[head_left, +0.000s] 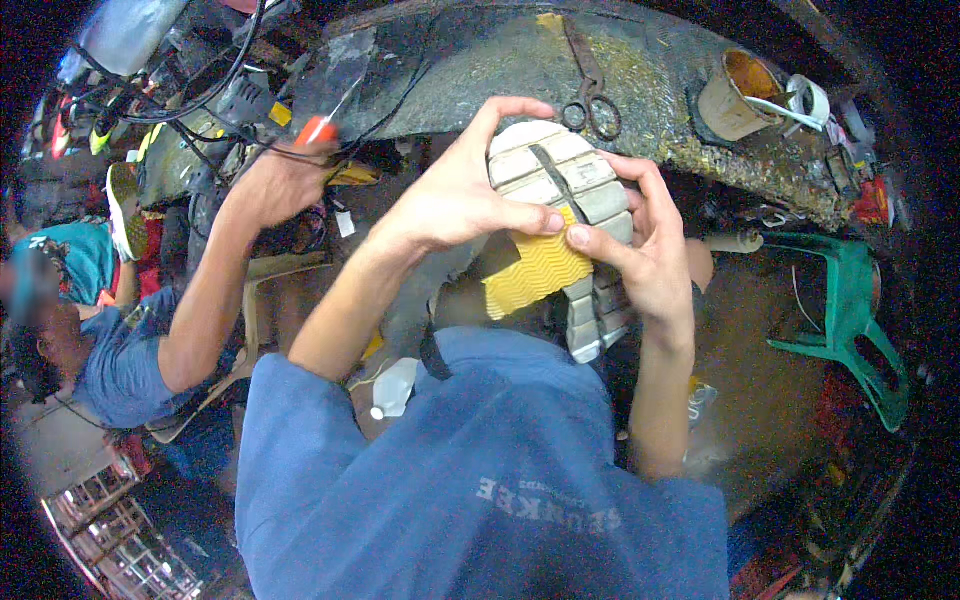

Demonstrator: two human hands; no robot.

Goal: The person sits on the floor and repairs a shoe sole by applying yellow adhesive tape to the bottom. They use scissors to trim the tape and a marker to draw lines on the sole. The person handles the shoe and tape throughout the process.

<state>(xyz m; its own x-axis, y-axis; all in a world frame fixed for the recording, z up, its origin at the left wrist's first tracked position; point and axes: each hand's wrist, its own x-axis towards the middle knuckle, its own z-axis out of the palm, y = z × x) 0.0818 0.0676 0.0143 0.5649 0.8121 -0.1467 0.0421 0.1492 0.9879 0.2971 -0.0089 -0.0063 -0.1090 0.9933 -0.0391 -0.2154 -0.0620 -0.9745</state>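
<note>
A shoe (605,205) is held up before my chest with its white, blocky sole facing me. Lying against the sole is a yellow piece of rubber (540,275) with zigzag ridges; its lower left part sticks out past the sole. My left hand (450,195) grips the shoe from the left, index finger along the rounded end and thumb on the yellow rubber's upper edge. On the other side my right hand (650,235) is wrapped round the sole, its thumb beside the left one at the rubber's edge. The shoe's upper is mostly hidden.
Scissors (590,95) lie on the worn workbench (450,85) ahead. A stained cup (735,95) and a tape roll (808,98) stand right. A green plastic stool (850,320) is at right. At left, a co-worker's hand (285,180) holds an orange-handled tool (318,130) near black cables.
</note>
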